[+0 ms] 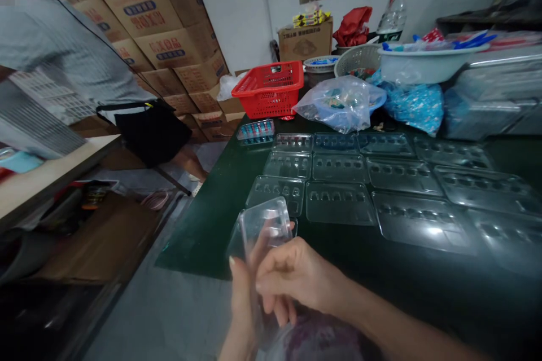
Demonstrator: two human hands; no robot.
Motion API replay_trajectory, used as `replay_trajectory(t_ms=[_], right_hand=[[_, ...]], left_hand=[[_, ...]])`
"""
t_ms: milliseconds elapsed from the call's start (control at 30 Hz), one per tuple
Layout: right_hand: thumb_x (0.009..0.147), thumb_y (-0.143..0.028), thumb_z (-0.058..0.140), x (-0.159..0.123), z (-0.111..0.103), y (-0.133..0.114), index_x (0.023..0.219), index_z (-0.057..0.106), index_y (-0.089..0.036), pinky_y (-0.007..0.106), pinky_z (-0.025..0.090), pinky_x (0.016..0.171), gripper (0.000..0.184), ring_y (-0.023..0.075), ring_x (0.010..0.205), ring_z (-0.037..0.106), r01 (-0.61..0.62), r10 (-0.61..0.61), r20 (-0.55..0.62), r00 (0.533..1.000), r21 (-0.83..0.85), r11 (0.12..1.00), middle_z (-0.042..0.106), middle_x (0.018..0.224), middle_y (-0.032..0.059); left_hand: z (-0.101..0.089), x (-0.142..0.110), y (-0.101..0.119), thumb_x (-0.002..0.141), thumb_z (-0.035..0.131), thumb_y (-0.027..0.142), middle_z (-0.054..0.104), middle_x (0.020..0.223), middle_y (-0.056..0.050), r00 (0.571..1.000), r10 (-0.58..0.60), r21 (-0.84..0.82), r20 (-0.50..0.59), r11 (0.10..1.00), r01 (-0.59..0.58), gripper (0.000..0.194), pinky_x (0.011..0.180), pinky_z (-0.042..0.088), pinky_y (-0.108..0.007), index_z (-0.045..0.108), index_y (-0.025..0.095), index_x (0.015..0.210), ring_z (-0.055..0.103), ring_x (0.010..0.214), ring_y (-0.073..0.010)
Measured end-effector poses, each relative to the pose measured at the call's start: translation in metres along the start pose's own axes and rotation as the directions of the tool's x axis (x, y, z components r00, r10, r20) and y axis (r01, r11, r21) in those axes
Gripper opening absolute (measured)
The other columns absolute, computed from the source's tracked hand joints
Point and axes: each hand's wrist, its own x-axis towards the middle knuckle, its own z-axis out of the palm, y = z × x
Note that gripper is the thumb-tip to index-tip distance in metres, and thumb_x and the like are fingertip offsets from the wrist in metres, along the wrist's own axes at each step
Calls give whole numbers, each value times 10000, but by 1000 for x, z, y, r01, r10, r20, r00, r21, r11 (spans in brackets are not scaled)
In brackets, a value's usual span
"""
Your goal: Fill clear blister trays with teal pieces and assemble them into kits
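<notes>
A clear plastic tray (265,220) is held tilted up over the near edge of the green table. My left hand (241,293) grips it from the left, thumb along its side and fingers behind it. My right hand (292,276) pinches the tray's near right edge between thumb and fingertips. Whether this is one tray or several nested together, I cannot tell. Beyond my hands, more clear trays (339,203) with moulded hollows lie in rows on the table. At the far left corner, one clear pack (256,131) holds small blue and red items.
A red basket (269,87), a bagged blue bowl (342,102), a pale basin (427,62) and stacked clear trays (499,90) stand along the back. Cartons (148,17) are piled behind a person in grey (80,56) on the left, near another table (59,175).
</notes>
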Motion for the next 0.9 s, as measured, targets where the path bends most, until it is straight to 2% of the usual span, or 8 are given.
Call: replay_trajectory(t_ms=[167, 333, 400, 500, 600, 667, 767, 900], right_hand=[[774, -244, 513, -4, 2, -3, 674, 533, -119, 149, 359, 369, 162, 47, 423, 478, -11, 6, -47, 999, -118, 993, 545, 584, -22], [796, -164, 433, -17, 18, -9, 643, 458, -149, 162, 327, 459, 156, 47, 513, 427, 128, -256, -250, 934, -436, 891, 483, 602, -37], [783, -143, 424, -24, 21, -14, 628, 427, -161, 161, 302, 445, 156, 46, 503, 404, 140, -295, -246, 923, -499, 855, 456, 585, -45], [734, -103, 444, -45, 15, -28, 611, 394, -179, 158, 282, 416, 153, 48, 474, 397, 137, -382, -280, 881, -622, 771, 424, 544, -55], [719, -94, 458, -75, 2, -37, 598, 406, -186, 178, 280, 414, 160, 60, 465, 413, 41, -470, -245, 848, -855, 517, 459, 541, -40], [725, -106, 465, -92, -7, -29, 585, 429, -181, 208, 236, 400, 163, 71, 445, 394, -59, -442, -149, 885, -976, 210, 497, 546, -17], [704, -136, 509, -103, -19, 1, 621, 491, -165, 244, 174, 397, 90, 103, 441, 403, -118, -228, -77, 971, -978, -172, 554, 583, 32], [642, -119, 576, -92, -34, 34, 746, 538, -139, 251, 228, 421, 112, 162, 534, 499, -105, -15, -107, 994, -928, -359, 592, 682, 71]], left_hand=[[4, 2, -2, 724, 455, 585, 557, 1192, -85, 996, 64, 136, -61, 989, -55, 641, 750, 505, -341, 469, 194, 1231, 529, 1035, -295], [5, 5, 0, 690, 589, 414, 523, 1218, -64, 955, 293, 469, -47, 850, -238, 604, 893, 412, -364, 444, 225, 1245, 452, 1110, -307], [4, 9, 7, 630, 633, 421, 513, 1222, -92, 966, 257, 430, 36, 868, -247, 685, 892, 407, -420, 433, 210, 1250, 441, 1109, -347], [2, 14, 28, 619, 588, 499, 518, 1212, -108, 991, 123, 229, 56, 964, -132, 739, 845, 436, -465, 387, 228, 1277, 473, 1073, -358], [-3, 15, 56, 664, 515, 508, 508, 1232, -82, 995, 88, 126, -38, 989, -82, 669, 808, 464, -463, 371, 283, 1277, 479, 1076, -331], [-5, 12, 67, 648, 539, 485, 492, 1256, -67, 989, 111, 164, -100, 982, -93, 666, 776, 484, -456, 378, 304, 1269, 457, 1100, -340], [-2, 5, 69, 701, 491, 487, 483, 1271, -55, 960, 217, 251, -176, 953, -169, 614, 757, 500, -390, 392, 277, 1269, 425, 1139, -329], [4, 0, 54, 707, 453, 514, 491, 1262, -62, 961, 219, 293, -167, 942, -164, 628, 743, 501, -379, 382, 268, 1280, 457, 1109, -329]])
